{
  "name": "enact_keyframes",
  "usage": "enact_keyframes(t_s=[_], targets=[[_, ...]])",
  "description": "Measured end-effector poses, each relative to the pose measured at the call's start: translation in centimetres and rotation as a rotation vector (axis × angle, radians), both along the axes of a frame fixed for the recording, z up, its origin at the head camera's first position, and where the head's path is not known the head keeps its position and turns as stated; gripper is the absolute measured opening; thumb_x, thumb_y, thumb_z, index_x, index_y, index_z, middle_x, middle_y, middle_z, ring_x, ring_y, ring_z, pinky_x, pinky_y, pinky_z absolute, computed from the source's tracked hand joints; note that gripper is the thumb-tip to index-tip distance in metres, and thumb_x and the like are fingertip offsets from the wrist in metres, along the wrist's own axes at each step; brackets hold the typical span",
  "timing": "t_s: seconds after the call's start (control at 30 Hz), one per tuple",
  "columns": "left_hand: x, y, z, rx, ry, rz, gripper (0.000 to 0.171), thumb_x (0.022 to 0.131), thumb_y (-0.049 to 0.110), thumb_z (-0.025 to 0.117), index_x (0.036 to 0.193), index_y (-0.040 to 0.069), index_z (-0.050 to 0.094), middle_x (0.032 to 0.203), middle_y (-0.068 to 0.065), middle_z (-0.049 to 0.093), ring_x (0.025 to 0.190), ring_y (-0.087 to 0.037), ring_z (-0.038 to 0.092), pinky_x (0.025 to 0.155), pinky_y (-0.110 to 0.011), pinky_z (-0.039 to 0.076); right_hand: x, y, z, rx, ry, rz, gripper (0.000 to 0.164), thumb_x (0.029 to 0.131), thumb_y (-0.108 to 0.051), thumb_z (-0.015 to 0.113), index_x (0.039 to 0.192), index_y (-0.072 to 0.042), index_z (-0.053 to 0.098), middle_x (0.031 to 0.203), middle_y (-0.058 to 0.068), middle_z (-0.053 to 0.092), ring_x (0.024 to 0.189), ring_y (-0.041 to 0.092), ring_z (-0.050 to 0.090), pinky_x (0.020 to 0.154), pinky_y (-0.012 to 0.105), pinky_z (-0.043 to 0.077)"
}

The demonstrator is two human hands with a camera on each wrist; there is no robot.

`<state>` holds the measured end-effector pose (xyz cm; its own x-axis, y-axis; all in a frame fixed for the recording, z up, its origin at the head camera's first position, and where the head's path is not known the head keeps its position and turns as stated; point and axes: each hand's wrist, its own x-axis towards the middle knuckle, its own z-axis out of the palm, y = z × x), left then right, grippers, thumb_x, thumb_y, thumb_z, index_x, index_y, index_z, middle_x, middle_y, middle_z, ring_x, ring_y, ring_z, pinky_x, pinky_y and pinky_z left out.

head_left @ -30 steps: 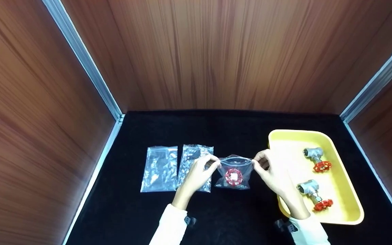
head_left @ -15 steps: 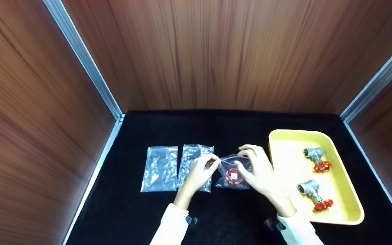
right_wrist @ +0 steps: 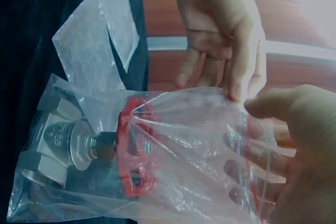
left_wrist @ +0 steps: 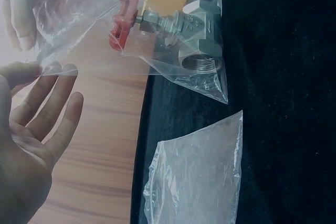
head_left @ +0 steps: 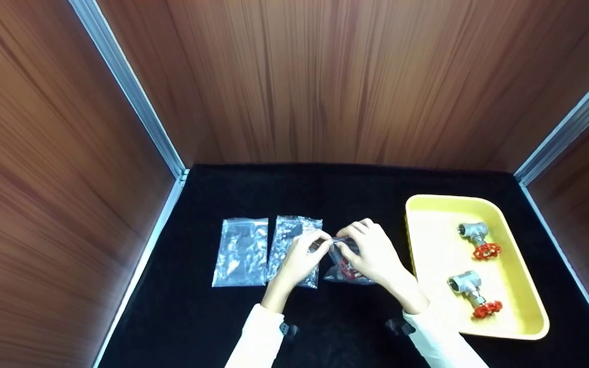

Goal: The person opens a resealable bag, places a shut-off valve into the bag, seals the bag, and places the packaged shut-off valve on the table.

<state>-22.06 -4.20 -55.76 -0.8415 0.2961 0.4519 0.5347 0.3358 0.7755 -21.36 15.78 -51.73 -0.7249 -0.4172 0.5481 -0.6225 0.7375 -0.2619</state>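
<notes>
A clear zip bag (right_wrist: 184, 150) hangs between my two hands. Inside it is a metal valve (left_wrist: 202, 30) with a red handwheel (right_wrist: 135, 148). My left hand (head_left: 297, 260) pinches the bag's top left corner between thumb and fingertips, its other fingers spread. Close beside it, my right hand (head_left: 376, 255) pinches the mouth of the bag near that same corner. In the right wrist view the right thumb lies in front of the plastic and the fingers show through from behind. From the head view, the right hand hides part of the bag and the handwheel.
Two more clear bags lie flat on the black cloth, the outer bag (head_left: 241, 253) and the nearer bag (head_left: 279, 245) partly under my left hand. At right stands a yellow tray (head_left: 532, 312) with an upper valve (head_left: 478, 240) and a lower valve (head_left: 471, 291). Wood-grain walls (head_left: 294, 82) enclose the area.
My right hand has let go of the bag's right corner, moved left along the mouth and now pinches it beside my left hand. The left hand keeps its place.
</notes>
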Motion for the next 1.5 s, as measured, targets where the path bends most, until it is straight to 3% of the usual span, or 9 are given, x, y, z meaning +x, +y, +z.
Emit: enact_keyframes(t_s=[0.17,0.33,0.6,0.77,1.0,1.5], targets=[[0.07,0.05,0.1,-0.011,-0.02,-0.008,0.014,0.097,0.027,0.06,0.096,0.017,0.07,0.091,0.004,0.071,0.083,-0.006,0.064,0.073,-0.022,0.056,-0.25,-0.17,-0.16,-0.001,0.019,-0.003,0.012,0.08,-0.023,0.076,0.088,-0.02,0.068,0.085,-0.009,0.066,0.084,0.017,0.055,0.076,0.036,0.045],[0.07,0.07,0.08,-0.012,-0.021,-0.005,0.015,0.096,0.028,0.061,0.096,0.017,0.071,0.092,0.004,0.071,0.083,-0.005,0.063,0.074,-0.023,0.055,-0.34,-0.32,-0.16,0.0,0.014,0.002,0.01,0.08,-0.023,0.075,0.085,-0.023,0.067,0.082,-0.011,0.064,0.08,0.013,0.054,0.071,0.032,0.046],[-0.06,0.14,-0.01,-0.01,-0.015,-0.004,0.015,0.097,0.03,0.061,0.096,0.018,0.071,0.092,0.005,0.071,0.084,-0.007,0.063,0.074,-0.024,0.056,-0.55,-0.66,-0.18,-0.024,0.035,0.015,0.011,0.074,-0.019,0.073,0.08,-0.022,0.064,0.076,-0.011,0.062,0.076,0.014,0.053,0.07,0.033,0.044],[-0.04,0.12,-0.01,-0.01,0.004,0.008,0.015,0.096,0.029,0.061,0.096,0.018,0.071,0.091,0.005,0.07,0.084,-0.007,0.062,0.075,-0.023,0.054,-0.67,-0.64,-0.23,-0.022,0.061,0.014,0.011,0.075,-0.02,0.076,0.079,-0.022,0.066,0.077,-0.01,0.063,0.076,0.014,0.054,0.068,0.034,0.044],[0.0,0.04,-0.01,-0.015,0.007,0.008,0.014,0.097,0.029,0.06,0.096,0.019,0.07,0.091,0.006,0.069,0.084,-0.005,0.062,0.074,-0.022,0.054,-0.5,-0.21,0.02,-0.014,0.001,-0.022,0.012,0.075,-0.026,0.074,0.083,-0.022,0.066,0.083,-0.011,0.063,0.08,0.013,0.054,0.072,0.033,0.046],[-0.03,-0.01,-0.03,-0.016,0.027,0.009,0.014,0.097,0.027,0.06,0.096,0.018,0.07,0.09,0.006,0.069,0.082,-0.006,0.061,0.074,-0.023,0.053,-0.59,0.24,-0.12,-0.026,0.02,-0.029,0.01,0.075,-0.02,0.075,0.079,-0.023,0.067,0.079,-0.012,0.062,0.075,0.011,0.052,0.065,0.03,0.046]])
